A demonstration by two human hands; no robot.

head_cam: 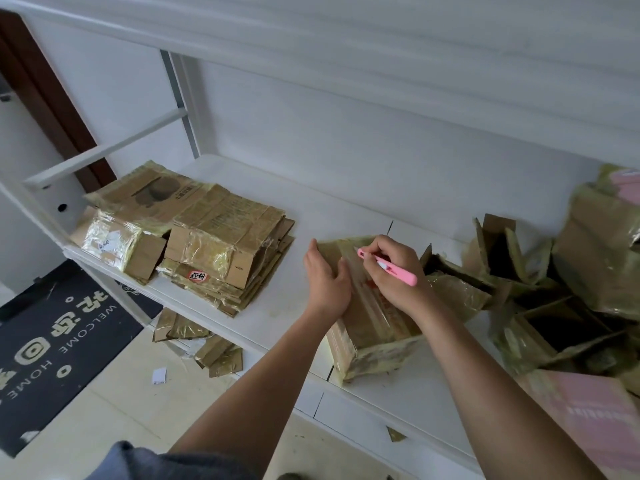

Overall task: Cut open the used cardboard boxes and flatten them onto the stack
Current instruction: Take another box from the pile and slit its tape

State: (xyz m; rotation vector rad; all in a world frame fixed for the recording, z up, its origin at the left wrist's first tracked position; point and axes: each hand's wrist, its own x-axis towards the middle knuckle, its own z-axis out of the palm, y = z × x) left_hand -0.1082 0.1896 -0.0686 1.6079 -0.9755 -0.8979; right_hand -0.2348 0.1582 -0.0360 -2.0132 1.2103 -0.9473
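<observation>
A taped cardboard box (372,327) lies on the white shelf (277,313), still closed and whole. My left hand (327,278) grips its left side near the far end. My right hand (394,271) holds a pink utility knife (389,266) like a pen, its tip against the tape on the box's top near the far edge. A stack of flattened boxes (221,247) wrapped in yellowish tape sits on the shelf at the left, with two shorter piles (128,233) beside it.
A heap of opened, unflattened boxes (554,299) fills the shelf's right side, with a pink carton (588,417) at the near right. Cardboard scraps (201,344) lie on the tiled floor below. A black welcome mat (55,348) lies at the left.
</observation>
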